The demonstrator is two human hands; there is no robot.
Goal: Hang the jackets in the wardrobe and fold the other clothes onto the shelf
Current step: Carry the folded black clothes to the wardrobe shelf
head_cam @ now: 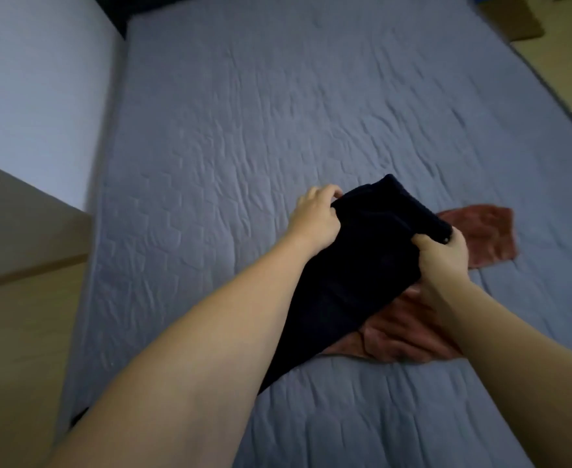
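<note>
A dark navy garment [355,278] is lifted above the bed, its lower end trailing down toward me. My left hand [316,216] grips its upper left edge and my right hand [441,261] grips its upper right edge, stretching the top between them. Under and behind it lies a rust-brown cloth [409,336], crumpled flat on the bed; part of it shows to the right of my right hand and part is hidden by the dark garment.
The bed [277,113] wears a quilted blue-grey cover and fills most of the view. A white wall [34,96] runs along its left side. A beige wooden surface [14,298] stands at the lower left. Wooden floor [568,72] shows at the upper right.
</note>
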